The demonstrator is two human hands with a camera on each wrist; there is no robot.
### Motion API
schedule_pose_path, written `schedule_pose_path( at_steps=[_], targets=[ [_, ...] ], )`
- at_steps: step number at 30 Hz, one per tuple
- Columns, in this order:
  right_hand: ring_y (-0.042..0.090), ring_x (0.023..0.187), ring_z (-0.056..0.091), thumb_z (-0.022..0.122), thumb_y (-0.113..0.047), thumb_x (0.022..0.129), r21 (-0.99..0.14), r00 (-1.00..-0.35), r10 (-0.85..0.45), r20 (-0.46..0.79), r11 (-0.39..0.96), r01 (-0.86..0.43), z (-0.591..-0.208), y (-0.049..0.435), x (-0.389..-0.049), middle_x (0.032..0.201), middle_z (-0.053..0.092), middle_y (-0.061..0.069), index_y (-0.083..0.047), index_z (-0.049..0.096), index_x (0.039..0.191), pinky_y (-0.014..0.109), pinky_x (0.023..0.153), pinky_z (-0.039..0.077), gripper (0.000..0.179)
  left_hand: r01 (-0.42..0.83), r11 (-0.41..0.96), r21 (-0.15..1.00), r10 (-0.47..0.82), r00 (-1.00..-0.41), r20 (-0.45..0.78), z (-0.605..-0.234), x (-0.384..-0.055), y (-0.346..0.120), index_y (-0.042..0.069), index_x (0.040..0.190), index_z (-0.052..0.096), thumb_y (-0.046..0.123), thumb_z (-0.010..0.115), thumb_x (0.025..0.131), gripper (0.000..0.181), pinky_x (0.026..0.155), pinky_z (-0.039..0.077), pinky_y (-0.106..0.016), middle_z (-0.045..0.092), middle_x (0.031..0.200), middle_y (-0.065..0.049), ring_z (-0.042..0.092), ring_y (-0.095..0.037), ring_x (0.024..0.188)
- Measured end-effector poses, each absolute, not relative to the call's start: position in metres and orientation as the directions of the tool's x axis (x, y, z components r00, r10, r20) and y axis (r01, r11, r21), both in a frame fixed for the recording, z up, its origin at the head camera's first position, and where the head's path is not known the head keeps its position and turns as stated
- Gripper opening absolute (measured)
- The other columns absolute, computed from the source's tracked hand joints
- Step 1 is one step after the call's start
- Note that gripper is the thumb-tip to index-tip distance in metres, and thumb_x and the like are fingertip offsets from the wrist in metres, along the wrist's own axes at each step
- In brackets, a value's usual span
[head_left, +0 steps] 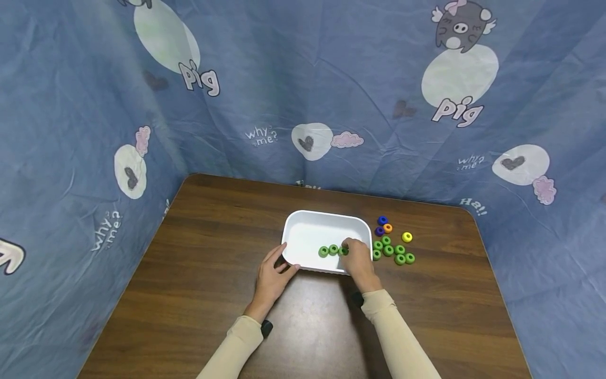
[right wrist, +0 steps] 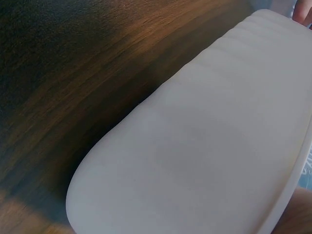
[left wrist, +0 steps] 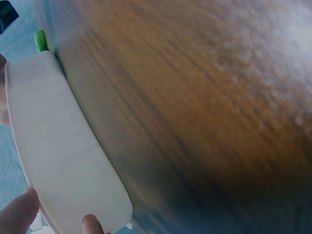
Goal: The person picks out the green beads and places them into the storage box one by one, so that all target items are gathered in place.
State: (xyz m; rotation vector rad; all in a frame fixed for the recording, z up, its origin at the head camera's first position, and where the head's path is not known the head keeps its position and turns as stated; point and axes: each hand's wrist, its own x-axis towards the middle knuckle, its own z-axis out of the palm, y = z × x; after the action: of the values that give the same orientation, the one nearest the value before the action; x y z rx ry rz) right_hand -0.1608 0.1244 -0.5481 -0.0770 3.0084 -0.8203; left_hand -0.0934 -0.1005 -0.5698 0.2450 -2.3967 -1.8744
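Observation:
A white rectangular tray point(head_left: 303, 226) lies on the table. Two green rings point(head_left: 329, 250) sit side by side on its floor, and a third green ring point(head_left: 343, 251) continues the row under my right hand point(head_left: 357, 263). That hand reaches over the near right rim, its curled fingers pinching the third ring and partly covering it. At the tray's near left corner, my left hand point(head_left: 272, 279) touches the outside with spread thumb and fingers. In the left wrist view, fingertips point(left wrist: 90, 224) rest on the tray wall point(left wrist: 73, 146). The right wrist view shows mostly the outer wall point(right wrist: 195, 136).
Right of the tray, several green rings point(head_left: 388, 250) lie in a loose cluster on the brown wooden table point(head_left: 227, 226). Behind them are blue point(head_left: 382, 220), purple point(head_left: 380, 231), orange point(head_left: 387, 228) and yellow rings point(head_left: 407, 237). A blue printed curtain point(head_left: 284, 95) hangs behind the table.

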Motion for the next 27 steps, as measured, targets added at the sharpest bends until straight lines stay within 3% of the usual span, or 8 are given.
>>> schedule_pose_path(
  at_steps=[15, 20, 27],
  targets=[
    [0.034, 0.091, 0.07, 0.072, 0.003, 0.074, -0.511, -0.998, -0.065, -0.015, 0.858, -0.048, -0.549, 0.125, -0.16, 0.096, 0.075, 0.017, 0.001, 0.074, 0.1, 0.045, 0.082, 0.062, 0.026, -0.07, 0.24, 0.968, -0.182, -0.983, -0.026, -0.569, -0.092, -0.101, 0.005, 0.144, 0.054, 0.006, 0.083, 0.081, 0.07, 0.1, 0.06, -0.034, 0.049, 0.149, -0.019, 0.049, -0.033, 0.14],
    [0.036, 0.091, 0.07, 0.075, 0.0, 0.075, -0.544, -0.996, -0.059, 0.074, 0.834, -0.09, -0.543, 0.128, -0.157, 0.097, 0.075, 0.02, 0.003, 0.074, 0.102, 0.049, 0.081, 0.061, 0.027, -0.071, 0.245, 0.967, -0.183, -0.983, -0.026, -0.572, -0.091, -0.101, 0.006, 0.145, 0.054, 0.006, 0.083, 0.081, 0.07, 0.1, 0.06, -0.034, 0.049, 0.15, -0.018, 0.049, -0.032, 0.139],
    [0.037, 0.093, 0.072, 0.079, -0.009, 0.083, -0.708, -0.98, 0.147, 0.138, 0.706, 0.006, -0.52, 0.145, -0.156, 0.109, 0.073, 0.022, 0.001, 0.072, 0.11, 0.049, 0.081, 0.064, 0.03, -0.043, 0.228, 0.973, -0.172, -0.985, -0.003, -0.571, -0.093, -0.102, 0.004, 0.144, 0.053, 0.006, 0.082, 0.082, 0.069, 0.1, 0.059, -0.034, 0.049, 0.149, -0.02, 0.049, -0.034, 0.139]
  ],
)
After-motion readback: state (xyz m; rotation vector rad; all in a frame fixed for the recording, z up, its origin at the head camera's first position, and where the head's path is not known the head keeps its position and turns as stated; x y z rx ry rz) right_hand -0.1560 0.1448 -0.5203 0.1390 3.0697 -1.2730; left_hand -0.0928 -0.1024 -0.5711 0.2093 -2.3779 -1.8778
